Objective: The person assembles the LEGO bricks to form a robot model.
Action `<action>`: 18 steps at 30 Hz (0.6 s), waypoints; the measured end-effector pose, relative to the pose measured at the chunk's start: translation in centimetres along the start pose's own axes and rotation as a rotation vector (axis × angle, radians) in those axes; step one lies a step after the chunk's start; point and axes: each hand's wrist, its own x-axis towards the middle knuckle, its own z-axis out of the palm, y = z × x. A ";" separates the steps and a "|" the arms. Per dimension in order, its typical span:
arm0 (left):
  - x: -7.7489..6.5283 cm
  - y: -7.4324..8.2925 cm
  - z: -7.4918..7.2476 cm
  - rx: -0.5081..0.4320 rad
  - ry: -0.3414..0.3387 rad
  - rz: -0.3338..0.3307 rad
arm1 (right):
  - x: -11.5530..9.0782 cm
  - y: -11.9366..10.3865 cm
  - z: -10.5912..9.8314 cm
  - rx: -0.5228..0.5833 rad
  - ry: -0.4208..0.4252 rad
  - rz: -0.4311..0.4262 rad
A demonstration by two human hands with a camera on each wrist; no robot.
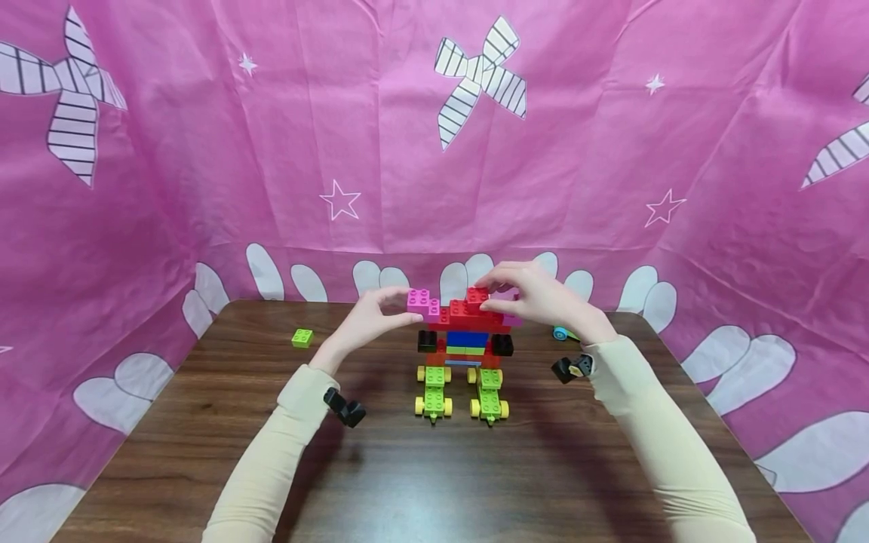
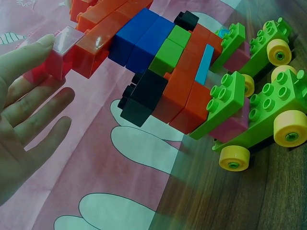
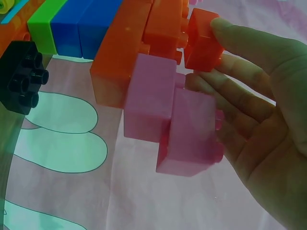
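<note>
A robot-like figure of toy building bricks stands upright on the table, with a red brick row (image 1: 468,320) across its top. At its left end, my left hand (image 1: 372,320) holds a pink brick (image 1: 418,299) between thumb and fingers; the thumb (image 2: 45,42) lies on the brick's side. My right hand (image 1: 532,292) pinches a small red brick (image 3: 202,40) at the top middle. In the right wrist view this brick sits against the red bricks below it; whether it is pressed fully on cannot be told. Stepped pink bricks (image 3: 191,132) form the right end, beside my right palm.
Blue bricks (image 1: 467,338) and black side bricks (image 1: 502,345) make the figure's middle. Its feet are green wheeled bases (image 1: 489,403) with yellow wheels. A loose green brick (image 1: 302,338) lies at left; a blue-and-green piece (image 1: 560,333) lies behind the right wrist.
</note>
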 end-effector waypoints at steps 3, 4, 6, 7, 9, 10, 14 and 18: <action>0.0 0.0 0.0 0.005 0.004 0.000 | 0.1 0.0 0.2 -0.036 0.014 -0.023; 0.0 0.0 0.0 0.006 0.005 0.000 | 0.2 0.0 0.2 -0.045 0.016 -0.027; 0.0 0.0 0.0 0.007 0.006 -0.002 | 0.2 0.1 0.3 -0.052 0.019 -0.034; 0.0 0.0 0.0 0.007 0.006 -0.002 | 0.3 0.1 0.4 -0.054 0.020 -0.036; 0.0 -0.1 0.1 0.009 0.007 -0.004 | 0.3 0.2 0.5 -0.056 0.019 -0.040; 0.0 -0.1 0.1 0.010 0.006 -0.005 | 0.4 0.2 0.5 -0.056 0.018 -0.043; 0.0 0.0 0.1 0.008 0.002 -0.010 | 0.5 0.1 0.5 -0.061 0.011 -0.058; 0.0 0.1 0.0 -0.004 -0.001 -0.017 | 0.6 0.0 0.5 -0.062 -0.003 -0.063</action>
